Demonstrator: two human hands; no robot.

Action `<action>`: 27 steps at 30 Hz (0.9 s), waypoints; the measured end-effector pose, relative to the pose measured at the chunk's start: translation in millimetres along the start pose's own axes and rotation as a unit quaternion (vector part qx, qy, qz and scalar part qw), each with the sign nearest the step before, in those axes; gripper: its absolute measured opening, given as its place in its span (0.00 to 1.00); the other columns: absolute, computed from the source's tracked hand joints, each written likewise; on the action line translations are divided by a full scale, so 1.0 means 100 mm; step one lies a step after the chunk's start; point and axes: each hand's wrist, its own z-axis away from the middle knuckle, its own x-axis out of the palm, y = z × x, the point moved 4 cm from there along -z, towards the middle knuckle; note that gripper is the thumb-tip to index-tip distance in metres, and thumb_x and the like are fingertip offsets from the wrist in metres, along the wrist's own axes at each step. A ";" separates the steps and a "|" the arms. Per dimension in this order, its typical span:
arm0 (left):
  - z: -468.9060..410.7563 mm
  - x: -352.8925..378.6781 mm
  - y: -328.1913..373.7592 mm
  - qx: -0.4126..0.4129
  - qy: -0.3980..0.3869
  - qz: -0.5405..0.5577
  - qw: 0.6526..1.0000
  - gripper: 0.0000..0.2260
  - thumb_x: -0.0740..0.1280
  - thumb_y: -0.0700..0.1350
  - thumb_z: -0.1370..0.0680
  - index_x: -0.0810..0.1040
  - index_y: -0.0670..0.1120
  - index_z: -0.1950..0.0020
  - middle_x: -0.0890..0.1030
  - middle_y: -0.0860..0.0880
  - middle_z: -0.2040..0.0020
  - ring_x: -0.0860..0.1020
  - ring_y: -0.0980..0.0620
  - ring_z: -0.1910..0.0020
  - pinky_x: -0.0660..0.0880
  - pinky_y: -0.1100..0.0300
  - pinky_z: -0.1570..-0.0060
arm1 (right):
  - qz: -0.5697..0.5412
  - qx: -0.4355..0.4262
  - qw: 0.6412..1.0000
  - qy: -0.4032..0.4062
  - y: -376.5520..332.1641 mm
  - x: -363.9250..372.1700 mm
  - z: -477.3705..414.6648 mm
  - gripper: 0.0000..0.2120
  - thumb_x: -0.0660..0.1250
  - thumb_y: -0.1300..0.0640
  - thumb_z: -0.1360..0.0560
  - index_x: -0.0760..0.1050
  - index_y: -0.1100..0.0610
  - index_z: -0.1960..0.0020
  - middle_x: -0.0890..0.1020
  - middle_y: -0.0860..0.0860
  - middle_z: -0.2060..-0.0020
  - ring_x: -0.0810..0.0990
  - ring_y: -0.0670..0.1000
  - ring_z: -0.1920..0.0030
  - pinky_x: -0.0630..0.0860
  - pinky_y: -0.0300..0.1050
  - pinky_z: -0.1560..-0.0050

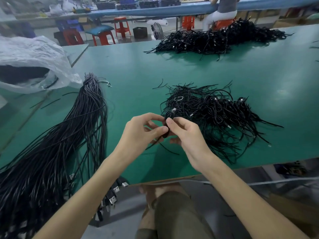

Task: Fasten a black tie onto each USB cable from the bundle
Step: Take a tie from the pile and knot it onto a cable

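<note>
A coiled black USB cable (167, 116) is held above the green table (172, 69), between both hands. My left hand (141, 130) pinches its lower part with thumb and fingers. My right hand (186, 133) grips the coil from the right, thumb on top. A thin black tie tail (168, 149) trails down from the coil toward the table. The long bundle of straight black USB cables (69, 135) lies at the left, its plugs (113, 195) hanging over the near edge. A heap of tied coiled cables (215, 114) lies right behind my hands.
A second big heap of black cables (215, 38) lies at the table's far edge. A clear plastic bag (32, 62) with dark contents sits at the far left. Loose ties (50, 102) lie near the bundle. A person sits on an orange stool (222, 23) beyond the table.
</note>
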 end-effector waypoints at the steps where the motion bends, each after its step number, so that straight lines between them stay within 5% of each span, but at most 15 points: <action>1: 0.00 -0.01 0.00 0.000 -0.011 -0.001 1.000 0.07 0.76 0.46 0.24 0.84 0.54 0.47 0.85 0.48 0.62 0.87 0.46 0.62 0.85 0.48 0.57 | -0.012 0.010 1.000 -0.008 0.00 -0.04 0.00 0.11 0.68 0.52 0.18 0.83 0.60 0.47 0.86 0.55 0.54 0.83 0.52 0.54 0.77 0.47 0.56; 5: -0.01 -0.08 -0.07 -0.011 -0.019 -0.045 0.999 0.03 0.70 0.49 0.19 0.83 0.52 0.47 0.87 0.52 0.58 0.86 0.50 0.64 0.84 0.52 0.57 | -0.016 0.012 0.999 0.028 -0.15 -0.26 -0.08 0.11 0.70 0.52 0.21 0.84 0.60 0.51 0.84 0.50 0.64 0.80 0.46 0.65 0.75 0.40 0.67; 8: -0.08 -0.37 -0.29 -0.083 -0.003 -0.194 0.978 0.05 0.68 0.49 0.18 0.82 0.49 0.46 0.86 0.52 0.57 0.85 0.50 0.64 0.83 0.49 0.55 | -0.003 0.011 0.999 0.043 -0.38 -0.56 -0.24 0.16 0.72 0.48 0.24 0.83 0.62 0.51 0.82 0.48 0.67 0.76 0.45 0.68 0.73 0.36 0.69; 11: -0.08 -0.84 -0.53 -0.190 0.031 -0.463 0.865 0.17 0.66 0.55 0.18 0.78 0.42 0.40 0.81 0.42 0.42 0.81 0.41 0.48 0.77 0.48 0.47 | 0.083 -0.002 0.994 0.065 -0.61 -0.89 -0.44 0.17 0.71 0.45 0.23 0.82 0.61 0.52 0.81 0.45 0.70 0.76 0.45 0.70 0.73 0.36 0.69; 13: -0.02 -1.08 -0.65 -0.252 0.070 -0.530 0.807 0.23 0.64 0.55 0.17 0.70 0.37 0.33 0.73 0.36 0.35 0.76 0.34 0.39 0.73 0.44 0.45 | 0.208 -0.029 0.972 0.108 -0.71 -1.10 -0.58 0.21 0.70 0.44 0.21 0.81 0.65 0.53 0.80 0.51 0.70 0.75 0.52 0.69 0.73 0.42 0.66; 15: 0.02 -1.16 -0.76 -0.300 0.054 -0.540 0.785 0.26 0.62 0.58 0.16 0.66 0.36 0.31 0.70 0.35 0.33 0.74 0.33 0.37 0.71 0.44 0.47 | 0.372 -0.058 0.912 0.161 -0.75 -1.27 -0.70 0.24 0.68 0.46 0.20 0.78 0.70 0.51 0.82 0.62 0.63 0.78 0.63 0.63 0.74 0.50 0.59; 17: 0.04 -1.17 -0.85 -0.303 0.036 -0.535 0.788 0.23 0.62 0.59 0.16 0.70 0.38 0.39 0.74 0.38 0.38 0.77 0.35 0.43 0.70 0.48 0.52 | 0.480 -0.059 0.854 0.190 -0.71 -1.36 -0.78 0.21 0.67 0.49 0.19 0.76 0.69 0.50 0.83 0.65 0.56 0.79 0.65 0.58 0.76 0.55 0.54; 20: 0.01 -1.24 -0.87 -0.274 0.034 -0.529 0.802 0.19 0.63 0.56 0.16 0.68 0.43 0.56 0.76 0.44 0.57 0.76 0.41 0.59 0.70 0.51 0.59 | 0.543 -0.040 0.817 0.191 -0.55 -1.37 -0.82 0.16 0.67 0.52 0.18 0.75 0.66 0.41 0.80 0.64 0.46 0.78 0.63 0.48 0.73 0.53 0.49; 27: 0.00 -1.26 -0.92 -0.244 0.029 -0.495 0.834 0.15 0.64 0.52 0.16 0.75 0.41 0.54 0.78 0.45 0.60 0.77 0.44 0.63 0.69 0.55 0.66 | 0.602 -0.049 0.767 0.218 -0.42 -1.30 -0.70 0.24 0.68 0.52 0.18 0.69 0.69 0.32 0.72 0.67 0.36 0.70 0.67 0.34 0.70 0.61 0.33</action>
